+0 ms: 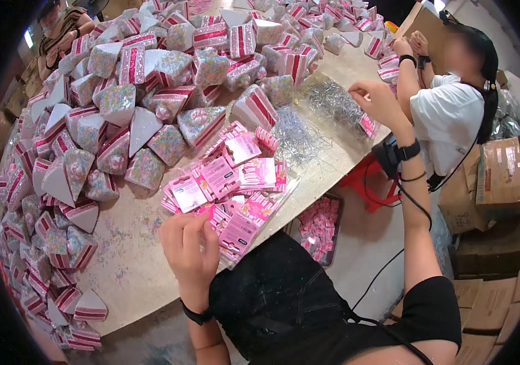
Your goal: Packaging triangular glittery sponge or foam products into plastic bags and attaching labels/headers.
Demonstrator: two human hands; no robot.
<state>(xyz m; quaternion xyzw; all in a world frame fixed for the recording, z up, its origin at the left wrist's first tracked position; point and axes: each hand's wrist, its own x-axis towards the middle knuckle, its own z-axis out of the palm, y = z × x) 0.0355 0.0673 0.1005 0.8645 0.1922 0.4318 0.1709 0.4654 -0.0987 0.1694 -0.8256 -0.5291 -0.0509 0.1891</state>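
Pink-and-white cake-shaped pieces (117,104) heaped on a table (123,274).
From afar, I see the left hand (190,248) beside pink cards (218,176), the right hand (384,104) raised near silvery strands (296,132).

— Table (123,298), left and far portions?
— Occupied by cake-slice pieces (117,103), heaped one upon another.
— Near edge?
— Cards (238,182) are piled there; the left hand (190,246) is placed at their near left side.
— Right of and beyond the cards?
— Loose strands (293,134) are laid on the table; the right hand (381,103) is positioned by their right end.
— Below the near edge?
— A bin (337,234), filled with small packets (317,225).
— Far right?
— Cartons (503,173) are stacked behind a co-worker (448,112).
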